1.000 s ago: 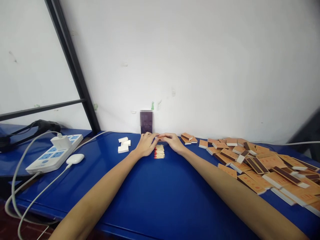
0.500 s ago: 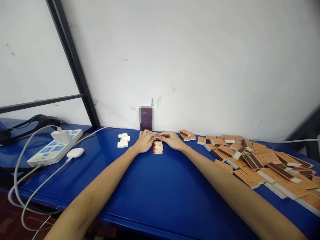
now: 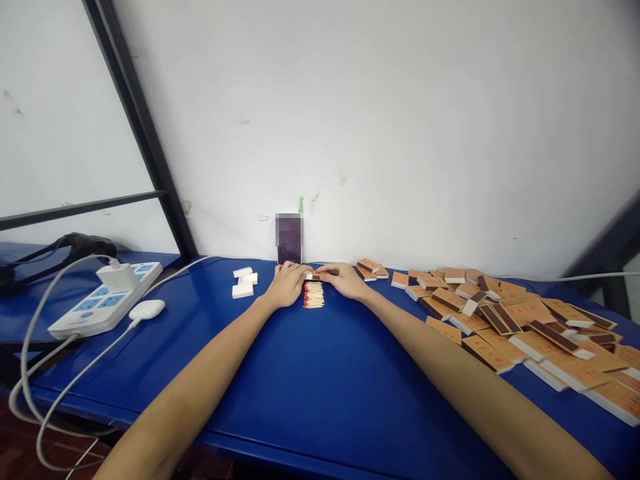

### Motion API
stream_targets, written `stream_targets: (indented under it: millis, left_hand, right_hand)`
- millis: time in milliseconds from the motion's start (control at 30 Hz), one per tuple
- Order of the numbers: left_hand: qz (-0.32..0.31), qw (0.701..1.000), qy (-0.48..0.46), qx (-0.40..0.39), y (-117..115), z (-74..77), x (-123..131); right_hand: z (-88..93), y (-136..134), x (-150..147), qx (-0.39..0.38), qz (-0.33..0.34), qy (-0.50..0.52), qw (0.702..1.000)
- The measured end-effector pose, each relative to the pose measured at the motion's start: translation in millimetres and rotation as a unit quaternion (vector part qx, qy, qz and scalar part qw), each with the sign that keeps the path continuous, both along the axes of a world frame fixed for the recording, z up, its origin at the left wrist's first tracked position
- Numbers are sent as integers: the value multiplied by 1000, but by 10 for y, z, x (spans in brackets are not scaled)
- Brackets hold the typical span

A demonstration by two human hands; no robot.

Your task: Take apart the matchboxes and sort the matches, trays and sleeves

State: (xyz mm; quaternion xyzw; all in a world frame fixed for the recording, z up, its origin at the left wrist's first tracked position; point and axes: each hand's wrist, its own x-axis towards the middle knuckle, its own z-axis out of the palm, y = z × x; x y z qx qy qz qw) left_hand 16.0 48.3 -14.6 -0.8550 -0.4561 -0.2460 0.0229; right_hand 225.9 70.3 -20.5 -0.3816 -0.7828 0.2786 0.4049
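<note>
A small matchbox [image 3: 315, 276] with a brown striking side is held between my two hands near the back of the blue table. Its left end shows a bit of white, close to the fingertips of my left hand [image 3: 287, 285]. My right hand [image 3: 343, 280] pinches the box from the right with closed fingers. Just in front of the box lies a row of loose matches [image 3: 314, 296], red heads to the left. My left fingers curl at the box and partly hide its left end.
Several white inner trays [image 3: 243, 289] lie left of my hands. A large heap of matchboxes [image 3: 530, 312] spreads on the right, with a small stack [image 3: 369, 265] nearer. A dark phone-like panel [image 3: 289, 240] leans on the wall. A power strip [image 3: 107, 300] with cables lies at left.
A bit of white now shows at the matchbox's left end, where brown was seen before. Both hands stay around the box. The whole view has shifted slightly.
</note>
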Motion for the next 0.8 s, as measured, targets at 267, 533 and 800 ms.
stream_targets:
  millis: [267,533,800]
  left_hand:
    - [-7,1000,2,-3,2,10,-1]
    - [7,1000,5,-21,23,-25,2]
    - [15,999,-2,-28,17,-21,-2]
  right_hand:
    - [37,-19,33,-32,12,-8,999]
    - [27,12,135,-41,-16,-30,999]
    - [42,-11,242,-41,-51,-45,997]
